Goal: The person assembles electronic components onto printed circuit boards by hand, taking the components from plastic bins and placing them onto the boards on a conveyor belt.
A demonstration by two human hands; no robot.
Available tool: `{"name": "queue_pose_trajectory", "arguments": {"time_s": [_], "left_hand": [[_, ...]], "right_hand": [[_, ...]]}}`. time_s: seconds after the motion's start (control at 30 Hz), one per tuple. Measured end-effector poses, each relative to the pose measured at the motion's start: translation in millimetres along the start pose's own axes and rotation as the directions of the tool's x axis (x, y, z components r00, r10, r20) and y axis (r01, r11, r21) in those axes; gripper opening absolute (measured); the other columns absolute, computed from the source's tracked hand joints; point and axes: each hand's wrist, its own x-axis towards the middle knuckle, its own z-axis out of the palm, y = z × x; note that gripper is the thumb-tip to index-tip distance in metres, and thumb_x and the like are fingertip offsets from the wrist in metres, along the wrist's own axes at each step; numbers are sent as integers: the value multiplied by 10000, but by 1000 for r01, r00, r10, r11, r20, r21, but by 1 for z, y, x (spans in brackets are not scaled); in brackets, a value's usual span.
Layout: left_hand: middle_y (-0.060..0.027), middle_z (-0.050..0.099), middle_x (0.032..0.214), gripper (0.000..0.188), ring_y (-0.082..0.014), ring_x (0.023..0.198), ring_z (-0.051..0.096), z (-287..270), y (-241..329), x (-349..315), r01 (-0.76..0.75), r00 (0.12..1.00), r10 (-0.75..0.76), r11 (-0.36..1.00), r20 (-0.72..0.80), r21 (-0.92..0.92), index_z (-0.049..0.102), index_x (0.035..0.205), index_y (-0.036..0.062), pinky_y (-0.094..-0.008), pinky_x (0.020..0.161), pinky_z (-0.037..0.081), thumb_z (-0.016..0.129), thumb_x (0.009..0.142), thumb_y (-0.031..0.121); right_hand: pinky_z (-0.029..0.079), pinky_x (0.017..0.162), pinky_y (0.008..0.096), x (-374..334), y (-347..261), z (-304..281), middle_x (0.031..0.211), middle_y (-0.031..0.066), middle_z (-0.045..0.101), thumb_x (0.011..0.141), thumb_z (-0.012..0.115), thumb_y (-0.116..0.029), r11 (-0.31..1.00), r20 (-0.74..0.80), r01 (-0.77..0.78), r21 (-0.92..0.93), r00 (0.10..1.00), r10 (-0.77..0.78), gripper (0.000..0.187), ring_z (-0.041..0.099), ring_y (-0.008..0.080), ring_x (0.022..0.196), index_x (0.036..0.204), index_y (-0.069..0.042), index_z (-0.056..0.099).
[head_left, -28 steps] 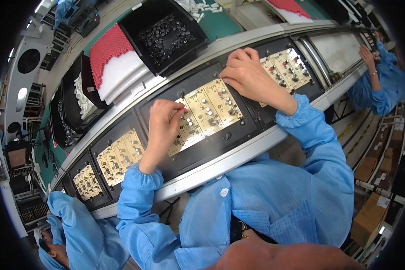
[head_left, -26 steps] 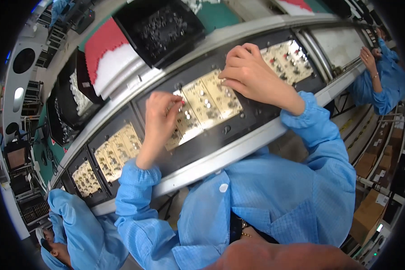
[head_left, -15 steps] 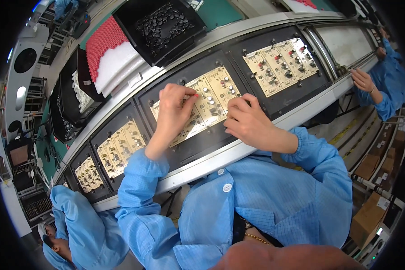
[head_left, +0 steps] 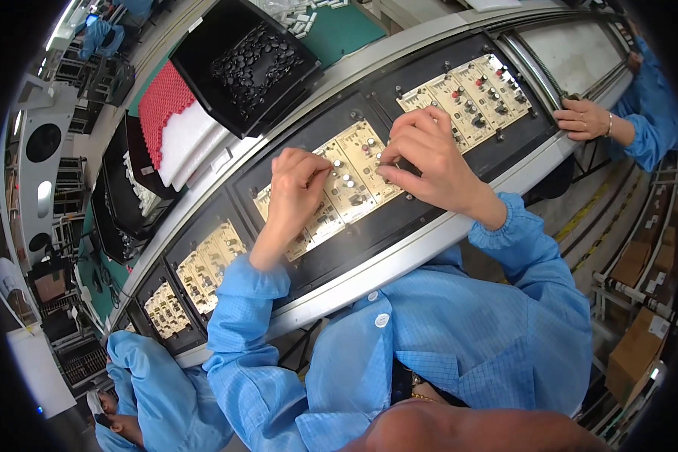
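Circuit board is carried within the edges of the black tray; left hand is pinched closed, right hand half-curled, any grip indiscernible; small parts could be tilted by careless brushing.

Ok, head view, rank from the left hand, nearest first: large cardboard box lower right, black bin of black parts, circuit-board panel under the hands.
From the left hand:
1. Circuit-board panel: directly beneath its fingers
2. Black bin: beyond the hand, past the rail
3. Cardboard box: far right
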Motion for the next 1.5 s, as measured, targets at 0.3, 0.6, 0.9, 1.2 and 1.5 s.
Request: {"name": "queue_pose_trajectory", "arguments": {"time_s": [0.3,0.6,0.9,1.2,1.5], "left_hand": [[-72,666,853,148,-275,911,598,4,11,4,-51,999,52,996,-3,79,686,858,26,-380,833,426,741,737,-38],[-89,659,997,168,-285,1002,564,-7,-10,1,-191,961,182,981,207,23,679,912,22,-401,852,425,708,755,-30],[-116,669,1133,305,-329,1058,598,-169,-165,-58,332,846,36,744,-532,579,694,1130,83,-431,937,435,747,838,153],[-71,670,1083,249,-287,1053,593,-148,-167,-42,318,816,107,738,-568,596,721,1077,138,-429,926,421,725,832,91],[-101,658,1079,290,-310,1074,578,-133,-215,16,288,873,47,753,-485,592,764,1099,198,-454,894,446,777,813,241]], "right_hand": [[324,1007,424,-4,-1,5,894,22,646,778,801,-127,996,-5,-66,61,998,67,161,607,200,994,870,-85,676],[364,947,358,-8,11,30,880,39,686,836,752,-85,986,-2,-142,87,990,143,120,610,200,982,952,-60,732],[429,945,359,1,-14,45,945,78,674,787,783,-53,939,139,-260,224,962,233,205,619,239,1010,985,-40,733],[373,993,367,6,-38,76,917,41,672,788,790,-92,948,319,-210,240,939,127,120,617,233,1024,883,-55,727],[335,1013,381,-1,-40,78,911,22,661,794,783,-103,961,371,-210,182,919,131,101,610,196,986,868,-84,717]]}}
